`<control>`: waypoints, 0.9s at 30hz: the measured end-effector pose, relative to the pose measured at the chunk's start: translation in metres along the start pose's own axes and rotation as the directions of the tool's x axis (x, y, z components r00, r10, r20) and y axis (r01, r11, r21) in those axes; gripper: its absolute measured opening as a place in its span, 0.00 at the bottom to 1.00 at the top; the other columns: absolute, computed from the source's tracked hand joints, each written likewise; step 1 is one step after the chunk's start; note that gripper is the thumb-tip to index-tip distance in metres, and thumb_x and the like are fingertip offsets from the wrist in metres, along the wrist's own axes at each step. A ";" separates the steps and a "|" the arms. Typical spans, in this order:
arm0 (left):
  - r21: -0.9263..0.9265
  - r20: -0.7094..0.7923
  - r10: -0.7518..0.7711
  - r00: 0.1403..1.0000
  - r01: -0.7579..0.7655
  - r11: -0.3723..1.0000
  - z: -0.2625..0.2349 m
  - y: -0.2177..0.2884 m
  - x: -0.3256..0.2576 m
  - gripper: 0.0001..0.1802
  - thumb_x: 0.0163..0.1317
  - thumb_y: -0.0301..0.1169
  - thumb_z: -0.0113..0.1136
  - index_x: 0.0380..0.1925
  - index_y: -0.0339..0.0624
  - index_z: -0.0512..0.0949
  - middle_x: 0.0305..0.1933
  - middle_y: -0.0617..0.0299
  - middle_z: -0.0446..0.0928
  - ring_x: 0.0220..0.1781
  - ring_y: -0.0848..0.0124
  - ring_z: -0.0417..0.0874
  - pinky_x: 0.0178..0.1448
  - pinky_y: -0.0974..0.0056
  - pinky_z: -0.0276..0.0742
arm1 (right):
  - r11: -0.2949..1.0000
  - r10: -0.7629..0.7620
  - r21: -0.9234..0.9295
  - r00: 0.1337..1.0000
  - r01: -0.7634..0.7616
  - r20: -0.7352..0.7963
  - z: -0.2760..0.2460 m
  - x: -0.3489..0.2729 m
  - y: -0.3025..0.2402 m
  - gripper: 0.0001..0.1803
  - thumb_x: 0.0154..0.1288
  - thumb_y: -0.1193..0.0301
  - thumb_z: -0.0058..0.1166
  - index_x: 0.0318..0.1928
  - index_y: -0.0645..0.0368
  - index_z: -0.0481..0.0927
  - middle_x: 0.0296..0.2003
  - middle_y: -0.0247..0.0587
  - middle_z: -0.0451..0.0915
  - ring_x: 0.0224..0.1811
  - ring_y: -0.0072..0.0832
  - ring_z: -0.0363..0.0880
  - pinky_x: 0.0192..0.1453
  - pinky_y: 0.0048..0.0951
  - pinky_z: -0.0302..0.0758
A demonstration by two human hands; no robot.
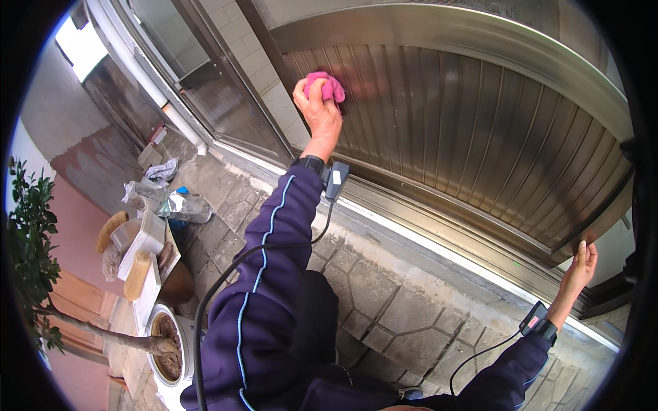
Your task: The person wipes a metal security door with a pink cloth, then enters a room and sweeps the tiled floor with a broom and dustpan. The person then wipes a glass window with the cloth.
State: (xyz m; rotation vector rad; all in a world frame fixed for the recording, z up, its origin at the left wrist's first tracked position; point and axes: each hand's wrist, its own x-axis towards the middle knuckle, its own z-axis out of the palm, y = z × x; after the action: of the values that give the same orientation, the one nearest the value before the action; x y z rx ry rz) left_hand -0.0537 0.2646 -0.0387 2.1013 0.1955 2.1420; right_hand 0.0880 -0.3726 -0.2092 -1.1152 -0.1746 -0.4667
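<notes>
My left hand is closed around a bunched pink cloth, pressed against the ribbed metal panel of a door, near the panel's upper left. Faint pinkish reflection shows on the metal beside the cloth. Down at the lower right, my right hand has its fingers stretched out, with the tips touching the door's edge frame. I see no object in that hand. Both wrists carry a dark strap with a small boxy device, and black cables run from them along my dark blue sleeves.
A metal sill runs below the door, beside stone paving. Left of me are a potted tree, a white plastic tub and plastic bags. A glass-panelled door and a white pipe stand farther off.
</notes>
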 end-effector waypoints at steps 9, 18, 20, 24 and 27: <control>0.085 0.303 -0.459 0.835 0.455 0.886 -0.025 0.016 -0.142 0.13 0.51 0.13 0.57 0.32 0.44 0.74 0.46 0.58 0.64 0.45 0.61 0.71 0.48 0.63 0.72 | 0.999 0.032 -0.029 0.999 -0.032 -0.016 0.003 -0.002 -0.007 0.13 0.64 0.73 0.58 0.47 0.58 0.73 0.42 0.32 0.78 0.46 0.17 0.74 0.52 0.17 0.67; 0.004 -0.146 -0.014 0.989 0.015 1.000 -0.031 -0.018 0.057 0.18 0.52 0.19 0.61 0.43 0.48 0.75 0.48 0.52 0.64 0.50 0.56 0.71 0.54 0.58 0.70 | 0.999 0.006 -0.048 1.000 -0.006 0.012 -0.001 0.001 -0.002 0.12 0.65 0.74 0.57 0.47 0.58 0.73 0.43 0.33 0.78 0.46 0.17 0.74 0.52 0.17 0.68; -0.011 -0.213 0.042 0.976 -0.045 0.999 -0.024 -0.020 0.091 0.17 0.53 0.19 0.60 0.44 0.47 0.75 0.49 0.51 0.64 0.50 0.56 0.70 0.54 0.58 0.69 | 0.999 -0.003 -0.042 1.000 0.004 0.007 -0.005 0.002 0.000 0.12 0.65 0.74 0.57 0.48 0.59 0.73 0.44 0.34 0.78 0.47 0.18 0.74 0.53 0.17 0.68; 0.000 -0.124 0.052 0.991 -0.052 0.999 -0.009 -0.026 0.084 0.22 0.52 0.17 0.59 0.47 0.50 0.74 0.51 0.51 0.63 0.52 0.54 0.69 0.56 0.57 0.69 | 0.999 -0.001 -0.051 1.000 0.001 0.008 -0.013 0.005 0.005 0.13 0.65 0.74 0.56 0.49 0.61 0.73 0.48 0.36 0.77 0.49 0.18 0.74 0.55 0.17 0.68; 0.033 -0.073 0.052 0.996 -0.050 0.998 -0.004 -0.036 0.045 0.25 0.51 0.16 0.59 0.49 0.52 0.74 0.52 0.51 0.62 0.53 0.53 0.69 0.58 0.56 0.68 | 0.998 0.022 -0.059 1.000 -0.022 -0.014 -0.018 0.007 0.007 0.15 0.66 0.73 0.56 0.51 0.62 0.72 0.48 0.36 0.77 0.49 0.18 0.74 0.56 0.17 0.67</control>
State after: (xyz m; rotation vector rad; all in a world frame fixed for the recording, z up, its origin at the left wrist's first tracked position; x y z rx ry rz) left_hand -0.0584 0.3084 -0.0010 2.0674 0.1854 2.2620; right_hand 0.0956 -0.3875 -0.2206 -1.1704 -0.1373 -0.4621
